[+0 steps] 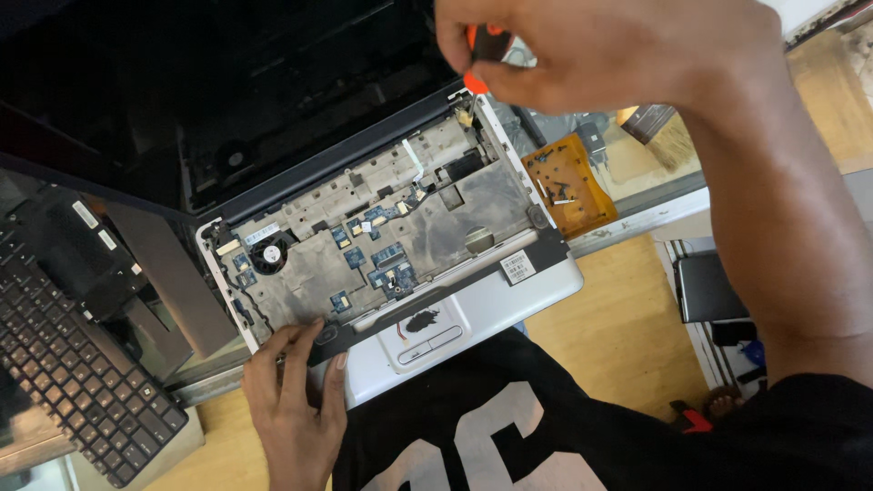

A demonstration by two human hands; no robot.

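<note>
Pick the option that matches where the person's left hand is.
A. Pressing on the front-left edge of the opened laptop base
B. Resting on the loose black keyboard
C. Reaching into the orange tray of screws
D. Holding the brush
A: the left hand has its fingers on the front-left edge of the opened laptop base, while the right hand grips an orange-handled screwdriver at the far corner.

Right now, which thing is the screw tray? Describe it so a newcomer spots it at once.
Start at the opened white laptop base with its exposed dusty circuit board. Just off its right edge, below the right hand holding an orange-handled screwdriver, lies a flat orange plastic piece. It alone is orange and scattered with small dark screws.
</note>
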